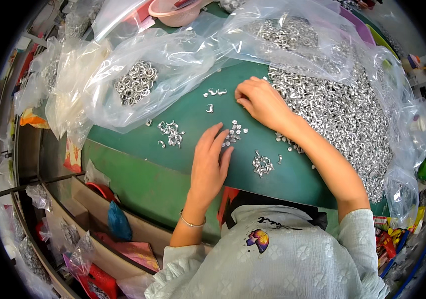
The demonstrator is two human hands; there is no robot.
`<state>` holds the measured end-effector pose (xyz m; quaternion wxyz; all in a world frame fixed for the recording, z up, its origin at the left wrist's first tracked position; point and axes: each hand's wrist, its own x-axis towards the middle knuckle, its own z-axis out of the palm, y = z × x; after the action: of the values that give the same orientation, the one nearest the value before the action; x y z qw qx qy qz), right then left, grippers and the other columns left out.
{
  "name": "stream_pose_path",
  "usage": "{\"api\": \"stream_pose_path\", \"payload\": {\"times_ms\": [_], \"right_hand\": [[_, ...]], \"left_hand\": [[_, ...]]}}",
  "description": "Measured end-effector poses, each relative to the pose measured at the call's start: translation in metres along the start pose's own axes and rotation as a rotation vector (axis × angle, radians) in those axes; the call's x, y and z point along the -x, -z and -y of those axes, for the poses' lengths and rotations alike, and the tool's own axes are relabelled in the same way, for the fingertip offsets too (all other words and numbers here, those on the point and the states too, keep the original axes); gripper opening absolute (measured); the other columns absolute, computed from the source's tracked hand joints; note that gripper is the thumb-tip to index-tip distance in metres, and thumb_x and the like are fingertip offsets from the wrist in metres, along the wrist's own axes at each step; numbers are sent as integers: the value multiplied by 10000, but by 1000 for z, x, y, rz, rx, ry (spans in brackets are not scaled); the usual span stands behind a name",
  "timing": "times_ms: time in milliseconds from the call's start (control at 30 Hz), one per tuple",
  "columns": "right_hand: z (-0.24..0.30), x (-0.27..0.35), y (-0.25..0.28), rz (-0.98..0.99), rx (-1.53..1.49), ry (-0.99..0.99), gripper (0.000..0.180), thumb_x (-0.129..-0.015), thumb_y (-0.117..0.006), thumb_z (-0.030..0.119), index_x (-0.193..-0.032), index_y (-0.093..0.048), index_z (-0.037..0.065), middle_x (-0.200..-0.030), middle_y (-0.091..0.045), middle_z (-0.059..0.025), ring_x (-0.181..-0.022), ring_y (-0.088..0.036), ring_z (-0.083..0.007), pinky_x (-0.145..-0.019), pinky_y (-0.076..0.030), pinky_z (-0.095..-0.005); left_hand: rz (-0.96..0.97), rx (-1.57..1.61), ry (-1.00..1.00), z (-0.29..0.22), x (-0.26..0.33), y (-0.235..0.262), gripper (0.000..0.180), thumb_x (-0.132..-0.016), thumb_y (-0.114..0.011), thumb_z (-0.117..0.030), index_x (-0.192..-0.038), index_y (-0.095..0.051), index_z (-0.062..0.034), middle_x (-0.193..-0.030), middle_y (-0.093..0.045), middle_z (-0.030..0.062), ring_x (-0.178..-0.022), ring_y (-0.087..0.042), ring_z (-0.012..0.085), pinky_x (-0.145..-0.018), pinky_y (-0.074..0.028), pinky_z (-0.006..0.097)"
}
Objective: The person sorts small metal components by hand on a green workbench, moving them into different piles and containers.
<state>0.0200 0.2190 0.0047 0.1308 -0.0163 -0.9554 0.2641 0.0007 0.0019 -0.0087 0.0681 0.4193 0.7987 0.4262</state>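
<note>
My left hand (pixel 209 162) lies over the green tabletop with its fingers stretched and the thumb apart. Its fingertips reach the edge of a small cluster of silver flower-shaped metal pieces (pixel 235 130). Farther right, my right hand (pixel 265 102) bends its fingers down toward the table beside a big heap of small curved silver metal parts (pixel 337 109). Whatever its fingertips may hold is hidden. A few loose curved pieces (pixel 215 92) lie left of that hand. Two more little piles of curved pieces sit on the table, one to the left (pixel 171 133) and one near the front (pixel 262 165).
A clear plastic bag (pixel 173 65) with silver rings (pixel 137 82) lies at the far left. More clear plastic sheeting (pixel 283 30) covers part of the heap. A pink bowl (pixel 175 14) stands at the back. Below the table's left edge are wooden compartments (pixel 108 219) with bags.
</note>
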Motion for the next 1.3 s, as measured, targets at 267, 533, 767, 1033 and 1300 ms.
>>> {"api": "stream_pose_path", "payload": {"times_ms": [267, 533, 767, 1033, 1300], "right_hand": [[-4, 4, 7, 51, 78, 100, 187, -789, -684, 68, -952, -596, 43, -965, -587, -86, -970, -534, -299, -845, -423, -406], [18, 52, 38, 377, -2, 86, 213, -775, -704, 85, -971, -626, 55, -959, -582, -57, -970, -523, -245, -857, -383, -377], [23, 55, 35, 260, 129, 132, 195, -774, -689, 84, -961, -653, 42, -972, -593, -62, -937, -520, -249, -860, -373, -365], [35, 107, 41, 142, 215, -42, 261, -756, -692, 65, -1012, -648, 46, -973, -588, -77, -947, -547, -252, -821, -424, -344], [50, 150, 45, 34, -18, -279, 266, -813, -649, 19, -1075, -604, -2, -954, -583, -142, -900, -590, -339, -765, -501, -411]], "left_hand": [[-58, -13, 60, -2, -4, 0, 398, -797, -697, -7, -1183, -598, -9, -1236, -570, 134, -1122, -536, 312, -965, -411, 387], [-7, -84, 163, -5, 8, 10, 516, -725, -762, -30, -1212, -591, -35, -1114, -550, 129, -1011, -529, 305, -928, -404, 382], [96, -158, -105, -7, -21, -8, 381, -823, -651, -40, -1200, -602, -71, -1274, -536, 78, -1179, -482, 311, -980, -358, 431], [98, -166, -213, -9, -16, -12, 369, -796, -610, 31, -1161, -602, -26, -1271, -551, 99, -1193, -501, 299, -989, -371, 437], [296, 63, -275, -29, 16, -31, 485, -696, -530, 149, -1165, -584, 35, -1245, -545, 169, -1170, -524, 362, -975, -450, 430]]}}
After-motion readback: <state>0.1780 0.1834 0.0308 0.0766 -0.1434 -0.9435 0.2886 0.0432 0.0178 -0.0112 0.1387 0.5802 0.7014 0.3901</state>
